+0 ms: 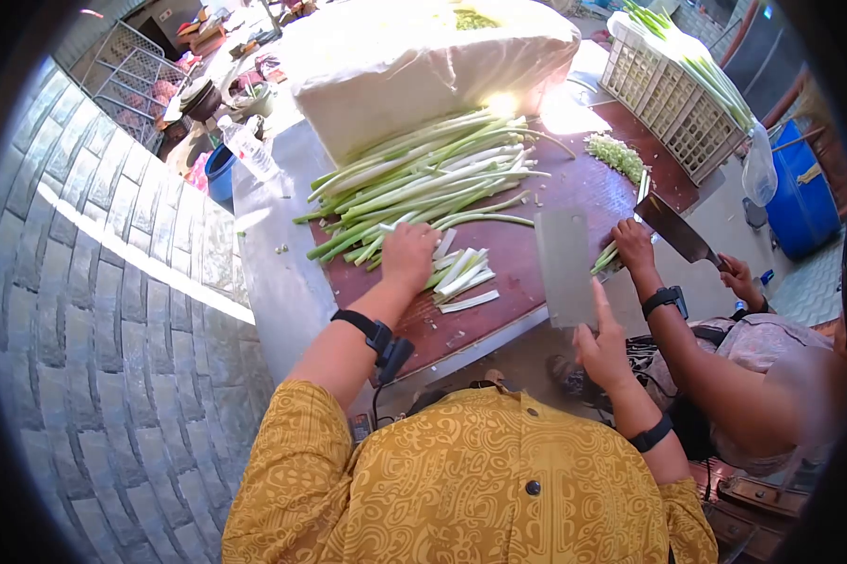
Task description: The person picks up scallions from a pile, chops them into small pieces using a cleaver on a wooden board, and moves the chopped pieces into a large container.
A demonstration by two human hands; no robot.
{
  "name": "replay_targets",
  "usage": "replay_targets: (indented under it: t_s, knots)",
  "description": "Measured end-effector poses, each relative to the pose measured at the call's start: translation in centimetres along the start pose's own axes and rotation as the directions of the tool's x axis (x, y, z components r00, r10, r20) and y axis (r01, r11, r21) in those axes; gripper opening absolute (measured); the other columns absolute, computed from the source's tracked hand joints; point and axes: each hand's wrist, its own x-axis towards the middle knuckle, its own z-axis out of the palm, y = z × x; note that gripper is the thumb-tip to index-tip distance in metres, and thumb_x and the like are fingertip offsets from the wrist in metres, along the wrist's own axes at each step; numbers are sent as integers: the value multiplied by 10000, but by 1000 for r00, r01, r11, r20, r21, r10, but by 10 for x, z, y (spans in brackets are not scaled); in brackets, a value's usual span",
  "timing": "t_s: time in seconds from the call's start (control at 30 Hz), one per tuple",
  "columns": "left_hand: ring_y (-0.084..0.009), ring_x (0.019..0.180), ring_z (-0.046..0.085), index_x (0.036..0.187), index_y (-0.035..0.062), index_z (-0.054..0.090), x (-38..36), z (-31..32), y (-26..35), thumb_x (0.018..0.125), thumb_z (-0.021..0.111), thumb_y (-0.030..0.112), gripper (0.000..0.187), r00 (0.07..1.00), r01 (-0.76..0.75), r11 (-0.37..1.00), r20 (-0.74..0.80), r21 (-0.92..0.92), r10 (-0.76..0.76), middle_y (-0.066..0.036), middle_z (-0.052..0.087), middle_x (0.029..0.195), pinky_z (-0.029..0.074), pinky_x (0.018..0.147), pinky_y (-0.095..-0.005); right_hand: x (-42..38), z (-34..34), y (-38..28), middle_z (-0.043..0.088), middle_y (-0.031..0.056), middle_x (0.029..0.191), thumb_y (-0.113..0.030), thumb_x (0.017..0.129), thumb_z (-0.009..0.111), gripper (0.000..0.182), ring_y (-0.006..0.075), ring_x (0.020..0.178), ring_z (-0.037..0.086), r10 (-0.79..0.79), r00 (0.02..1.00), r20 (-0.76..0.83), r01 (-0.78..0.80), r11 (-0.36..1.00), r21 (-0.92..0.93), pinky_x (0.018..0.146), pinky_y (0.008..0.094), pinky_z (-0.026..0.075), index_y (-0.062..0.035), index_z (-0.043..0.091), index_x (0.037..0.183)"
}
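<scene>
The left hand [411, 256] is palm down with its fingers curled over green onion stalks; how tightly they close, or whether they close at all, I cannot tell. Just beyond its fingertips lies the pile of long green onions [433, 179], and beside it, on the right-hand side, sits a small heap of cut lengths [463, 275] on the red tabletop [423, 340]. The right hand [607, 352], well apart from the left, grips a broad cleaver [564, 268], its blade raised and 1 finger extended along it.

To work well here, the left hand should square up a small bundle, tuck its fingertips back and hold the stalks flat. The right hand should keep the blade upright, well away from the co-worker's near hand [633, 242] and dark knife [673, 230], just beyond it.

The left fingertips are partly lost among the stalks, the right palm hides the cleaver's handle, and I cannot make out its cutting edge. Glare washes out the far tabletop beyond both hands, and the 2 lower arms partly cover the shirt's surroundings.
</scene>
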Motion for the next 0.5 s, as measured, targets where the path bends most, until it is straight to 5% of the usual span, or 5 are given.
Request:
replay_targets:
  t_s: [0.1, 0.3, 0.5]
  knots:
    - [-206, 916, 557, 851, 171, 664, 12, -11, -21, 749, 582, 169, 131, 989, -132, 985, -54, 108, 138, 12, 612, 920, 427, 765, -383, -1, -3, 1, 578, 54, 612, -9, 834, 453, 699, 127, 447, 533, -3, 1000, 3, 3, 1000, -8, 472, 271, 468, -111, 210, 1482]
    - [-187, 928, 544, 737, 173, 664, 13, -8, -33, 769, 568, 165, 102, 969, -198, 938, 201, 284, 143, 8, 607, 831, 379, 826, -393, -5, -4, 6, 580, 54, 614, -14, 834, 458, 703, 128, 445, 539, -2, 1000, 0, 2, 1000, 25, 473, 270, 474, -114, 204, 1482]
    - [-253, 846, 599, 775, 132, 683, 21, -12, -14, 781, 589, 203, 118, 979, 8, 985, 198, 171, -42, -48, 626, 840, 443, 762, -431, -4, -6, 7, 585, 58, 618, -20, 830, 469, 704, 135, 456, 554, -8, 1000, 0, 8, 1000, 20, 481, 274, 480, -102, 207, 1479]
